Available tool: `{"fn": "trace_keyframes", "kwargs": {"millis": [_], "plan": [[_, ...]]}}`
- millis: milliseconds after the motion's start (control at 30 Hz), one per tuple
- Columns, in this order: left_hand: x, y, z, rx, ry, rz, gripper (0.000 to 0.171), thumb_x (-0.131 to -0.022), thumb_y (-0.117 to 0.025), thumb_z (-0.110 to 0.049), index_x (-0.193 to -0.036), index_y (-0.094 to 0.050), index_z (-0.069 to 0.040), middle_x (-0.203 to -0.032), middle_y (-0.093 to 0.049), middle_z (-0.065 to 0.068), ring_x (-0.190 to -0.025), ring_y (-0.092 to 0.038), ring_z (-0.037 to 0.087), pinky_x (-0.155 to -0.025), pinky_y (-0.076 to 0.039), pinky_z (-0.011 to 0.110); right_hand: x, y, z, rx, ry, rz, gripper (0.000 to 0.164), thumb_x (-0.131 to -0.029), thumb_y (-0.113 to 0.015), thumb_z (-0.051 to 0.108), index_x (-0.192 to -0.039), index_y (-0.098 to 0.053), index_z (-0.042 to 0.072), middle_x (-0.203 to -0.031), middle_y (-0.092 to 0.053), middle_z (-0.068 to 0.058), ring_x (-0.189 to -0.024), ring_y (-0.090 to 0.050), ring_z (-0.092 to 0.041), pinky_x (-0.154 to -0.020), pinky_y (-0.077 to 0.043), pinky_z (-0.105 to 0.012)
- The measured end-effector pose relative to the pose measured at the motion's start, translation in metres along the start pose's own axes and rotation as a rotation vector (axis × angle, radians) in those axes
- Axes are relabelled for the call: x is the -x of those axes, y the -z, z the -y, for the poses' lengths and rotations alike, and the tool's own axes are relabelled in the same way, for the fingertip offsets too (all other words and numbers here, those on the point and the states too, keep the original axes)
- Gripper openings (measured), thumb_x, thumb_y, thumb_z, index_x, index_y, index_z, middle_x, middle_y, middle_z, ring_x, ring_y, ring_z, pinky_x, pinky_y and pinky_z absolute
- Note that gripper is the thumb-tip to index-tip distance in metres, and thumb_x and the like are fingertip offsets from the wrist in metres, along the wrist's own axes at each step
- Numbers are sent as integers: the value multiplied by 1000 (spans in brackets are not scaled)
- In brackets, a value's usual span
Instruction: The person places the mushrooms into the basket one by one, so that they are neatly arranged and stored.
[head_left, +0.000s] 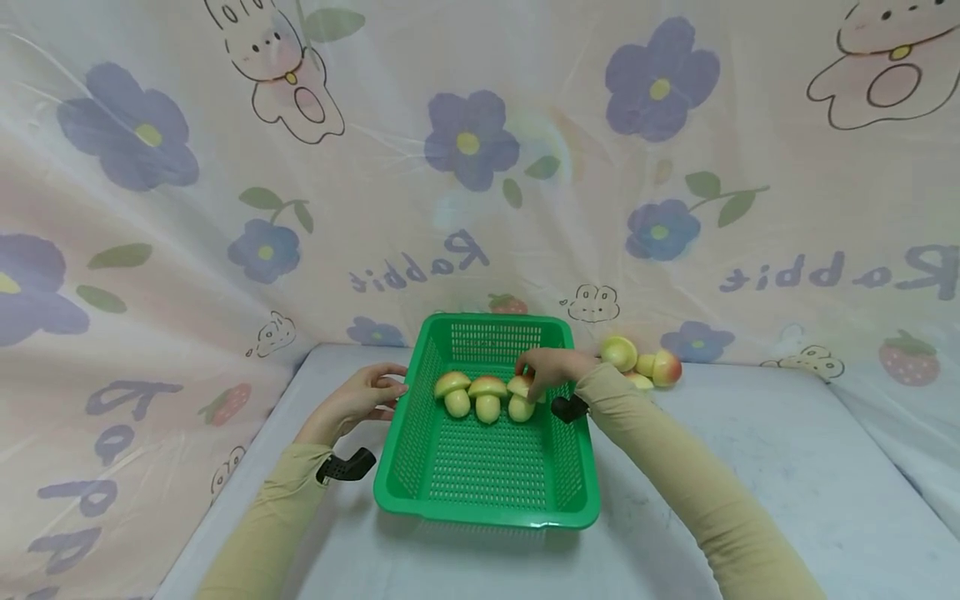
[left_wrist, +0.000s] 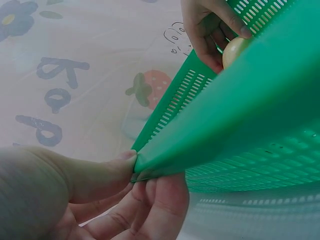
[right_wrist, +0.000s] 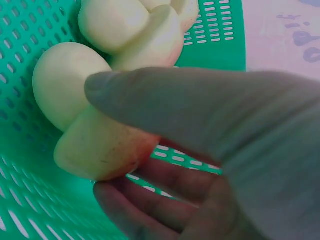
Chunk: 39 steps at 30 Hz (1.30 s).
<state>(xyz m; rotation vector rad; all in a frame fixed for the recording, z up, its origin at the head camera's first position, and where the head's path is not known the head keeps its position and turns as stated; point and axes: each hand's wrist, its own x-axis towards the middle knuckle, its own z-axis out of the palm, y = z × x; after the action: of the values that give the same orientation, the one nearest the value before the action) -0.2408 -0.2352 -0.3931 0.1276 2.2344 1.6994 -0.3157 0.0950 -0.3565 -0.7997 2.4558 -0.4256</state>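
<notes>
A green plastic basket [head_left: 487, 517] with slotted walls stands on the table. My left hand [head_left: 358, 403] pinches its rim at the left side; in the left wrist view the thumb lies above the green rim [left_wrist: 200, 132] and the fingers below. Inside the basket, toy mushrooms with yellow-red caps and pale stems lie in a row: a left one [head_left: 453, 393], a middle one [head_left: 487, 400] and a right one [head_left: 520, 407]. My right hand [head_left: 555, 368] holds the right mushroom, with the thumb across it and fingers around the red-tinged cap [right_wrist: 102, 145].
Several more toy mushrooms lie behind the basket's right side, among them one with its round underside showing [head_left: 618, 353] and one on its side [head_left: 663, 367]. A printed curtain [head_left: 540, 225] hangs behind the white table [head_left: 750, 467]. Black wrist devices [head_left: 347, 465] sit at both cuffs.
</notes>
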Motion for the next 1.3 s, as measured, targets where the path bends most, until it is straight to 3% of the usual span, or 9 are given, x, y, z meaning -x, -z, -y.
{"fn": "trace_keyframes", "kwargs": {"millis": [333,667,967,1300], "plan": [[-1,0,2,0,3,-5,44,-97,-58,-14,-138,-43,-3,-101,-59,14,-78,-62,20,-71,-57,34,-1,-1,1,76,-6,-5,55,-82,-75,9,-129,-52,-8,-121,-58,-19,-112,-54,-29,-95,-46,-38],[1,-1,0,9,-4,4,46,-97,-58,-14,-139,-41,-1,-103,-59,14,-80,-62,21,-71,-56,34,6,1,1,18,-24,-33,55,-83,-74,10,-131,-52,-3,-120,-59,-20,-113,-54,-31,-93,-47,-38],[1,0,1,11,-2,0,45,-97,-58,-13,-138,-42,-1,-100,-60,13,-78,-62,21,-71,-57,34,23,6,-3,-83,80,-86,51,-88,-68,8,-134,-49,-2,-126,-55,-21,-118,-51,-37,-92,-48,-39],[0,0,1,13,3,-9,45,-98,-58,-13,-138,-42,-2,-99,-61,12,-77,-63,19,-69,-56,33,43,10,-19,-315,240,-137,48,-92,-64,7,-136,-46,-1,-126,-54,-19,-118,-52,-38,-93,-48,-38]]}}
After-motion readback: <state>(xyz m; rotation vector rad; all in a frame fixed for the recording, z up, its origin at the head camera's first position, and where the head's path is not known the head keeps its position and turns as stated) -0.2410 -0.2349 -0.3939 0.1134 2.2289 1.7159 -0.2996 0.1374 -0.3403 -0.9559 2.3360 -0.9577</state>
